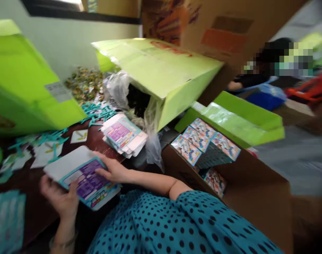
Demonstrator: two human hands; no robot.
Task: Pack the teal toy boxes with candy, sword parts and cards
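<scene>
Between both hands is a flat, unfolded box [90, 181], white with a purple and teal printed panel. My left hand [63, 197] grips its left edge with the thumb on the front. My right hand [112, 169] holds the upper right edge, fingers lying over the purple print. Just beyond my right hand lies a stack of the same flat boxes [124, 134]. Teal plastic pieces [97, 113] are strewn on the dark table [89, 137], along with small white cards [78, 136].
At right, a brown carton [251, 183] holds several filled printed boxes [200, 137]. A tipped green carton [155, 67] with a plastic bag stands behind, another green carton [31, 77] at left. Small parts [85, 83] are heaped at the back. A co-worker [272, 60] is at far right.
</scene>
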